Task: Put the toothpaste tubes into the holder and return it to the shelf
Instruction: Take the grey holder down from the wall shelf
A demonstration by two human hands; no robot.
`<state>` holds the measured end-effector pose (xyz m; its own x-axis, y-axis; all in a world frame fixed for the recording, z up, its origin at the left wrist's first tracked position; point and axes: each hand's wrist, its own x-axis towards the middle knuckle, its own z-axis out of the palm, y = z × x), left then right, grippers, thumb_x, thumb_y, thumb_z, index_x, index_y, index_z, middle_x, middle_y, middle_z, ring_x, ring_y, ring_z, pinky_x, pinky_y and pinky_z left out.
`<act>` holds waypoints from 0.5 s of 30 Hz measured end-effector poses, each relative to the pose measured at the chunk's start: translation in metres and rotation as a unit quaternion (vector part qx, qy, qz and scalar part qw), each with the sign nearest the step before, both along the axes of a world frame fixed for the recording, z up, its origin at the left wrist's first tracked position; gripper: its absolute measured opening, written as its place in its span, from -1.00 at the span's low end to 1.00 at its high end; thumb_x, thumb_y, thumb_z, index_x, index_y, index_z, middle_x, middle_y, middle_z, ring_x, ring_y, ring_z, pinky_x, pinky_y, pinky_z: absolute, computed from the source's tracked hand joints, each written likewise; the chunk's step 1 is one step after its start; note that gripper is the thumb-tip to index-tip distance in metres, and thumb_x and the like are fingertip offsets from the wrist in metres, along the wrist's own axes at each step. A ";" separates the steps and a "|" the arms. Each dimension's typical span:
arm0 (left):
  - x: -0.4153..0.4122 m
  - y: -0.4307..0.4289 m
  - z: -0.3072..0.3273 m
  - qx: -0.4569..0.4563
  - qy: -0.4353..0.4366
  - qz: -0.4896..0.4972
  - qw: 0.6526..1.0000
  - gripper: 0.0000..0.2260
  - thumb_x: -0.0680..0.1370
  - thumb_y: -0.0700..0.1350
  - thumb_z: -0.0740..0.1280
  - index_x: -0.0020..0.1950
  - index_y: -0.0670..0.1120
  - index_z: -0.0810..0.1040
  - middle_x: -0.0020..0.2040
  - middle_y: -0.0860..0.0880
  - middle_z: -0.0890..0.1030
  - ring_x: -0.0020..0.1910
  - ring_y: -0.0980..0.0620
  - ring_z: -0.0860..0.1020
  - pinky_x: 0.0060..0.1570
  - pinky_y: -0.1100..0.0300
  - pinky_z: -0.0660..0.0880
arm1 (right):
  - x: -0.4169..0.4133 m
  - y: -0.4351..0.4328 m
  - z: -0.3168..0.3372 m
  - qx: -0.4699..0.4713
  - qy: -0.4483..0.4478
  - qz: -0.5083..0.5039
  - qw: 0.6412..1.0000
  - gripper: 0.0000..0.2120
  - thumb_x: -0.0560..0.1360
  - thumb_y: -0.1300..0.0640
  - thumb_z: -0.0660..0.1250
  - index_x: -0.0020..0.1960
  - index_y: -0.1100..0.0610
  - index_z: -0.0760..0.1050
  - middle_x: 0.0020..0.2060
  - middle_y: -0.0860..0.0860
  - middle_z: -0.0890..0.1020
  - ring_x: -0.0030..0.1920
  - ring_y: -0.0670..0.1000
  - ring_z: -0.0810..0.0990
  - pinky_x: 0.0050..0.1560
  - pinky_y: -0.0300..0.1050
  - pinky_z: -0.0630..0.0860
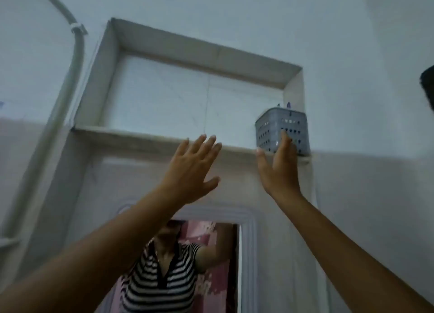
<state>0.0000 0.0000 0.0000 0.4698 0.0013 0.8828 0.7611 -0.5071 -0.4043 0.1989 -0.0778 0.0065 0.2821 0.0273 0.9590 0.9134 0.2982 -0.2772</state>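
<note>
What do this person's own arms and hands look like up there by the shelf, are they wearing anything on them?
Both arms are bare as far as the picture shows: no sleeves, gloves, watch or bracelets. The left hand and the right hand show no rings that I can make out, though the image is a little blurred. The fingernails look short and unpainted. Nothing else is worn on either forearm.

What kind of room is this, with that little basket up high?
Probably a home bathroom: a tiled wall niche serving as a shelf, a grey perforated holder at its right end, and a mirror below.
</note>
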 end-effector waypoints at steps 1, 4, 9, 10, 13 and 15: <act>0.004 0.007 0.005 -0.015 0.007 0.016 1.000 -0.27 0.54 0.28 0.10 0.59 -0.06 0.02 0.62 -0.08 0.05 0.59 -0.10 0.02 0.54 -0.15 0.04 | 0.006 0.006 0.012 0.003 0.016 -0.034 0.999 -0.28 0.67 -0.02 0.31 0.67 0.18 0.05 0.58 0.25 0.25 0.55 0.26 0.28 0.50 0.17 0.34; 0.011 0.025 0.013 -0.023 0.000 0.023 0.999 -0.19 0.43 0.35 -0.09 0.60 -0.02 -0.03 0.61 -0.07 0.06 0.59 -0.11 0.05 0.54 -0.19 0.01 | 0.017 0.016 0.042 -0.035 0.102 -0.107 0.988 -0.21 0.65 -0.10 0.30 0.67 0.23 0.01 0.59 0.34 0.17 0.59 0.35 0.18 0.54 0.26 0.25; 0.021 0.040 0.014 -0.015 -0.024 -0.039 0.999 -0.16 0.34 0.27 0.12 0.58 -0.01 0.09 0.54 -0.06 0.30 0.52 -0.13 0.24 0.52 -0.19 -0.02 | 0.028 0.026 0.071 -0.074 0.172 -0.158 0.970 0.05 0.47 -0.23 0.46 0.67 0.18 -0.07 0.52 0.31 0.21 0.49 0.32 0.23 0.45 0.24 0.28; 0.022 0.042 0.013 -0.016 -0.029 -0.049 0.998 -0.15 0.32 0.27 0.12 0.58 0.00 0.10 0.53 -0.06 0.31 0.51 -0.12 0.25 0.52 -0.16 -0.06 | 0.028 0.027 0.075 -0.075 0.181 -0.155 0.968 0.11 0.42 -0.23 0.50 0.67 0.18 -0.06 0.49 0.29 0.23 0.46 0.30 0.24 0.39 0.21 0.32; 0.020 0.044 0.015 -0.018 -0.028 -0.067 0.997 -0.14 0.31 0.29 0.09 0.59 0.03 0.06 0.55 -0.01 0.26 0.53 -0.09 0.21 0.50 -0.09 -0.17 | 0.027 0.031 0.082 -0.078 0.183 -0.159 0.967 0.14 0.32 -0.26 0.56 0.62 0.20 0.03 0.46 0.25 0.24 0.42 0.27 0.25 0.35 0.14 0.33; 0.019 0.044 0.015 -0.022 -0.025 -0.078 0.996 -0.14 0.31 0.30 0.07 0.59 0.05 0.03 0.57 0.02 0.23 0.54 -0.05 0.17 0.50 -0.07 -0.21 | 0.025 0.033 0.086 -0.083 0.186 -0.151 0.967 0.13 0.28 -0.30 0.58 0.58 0.17 0.08 0.45 0.23 0.25 0.41 0.26 0.26 0.38 0.14 0.30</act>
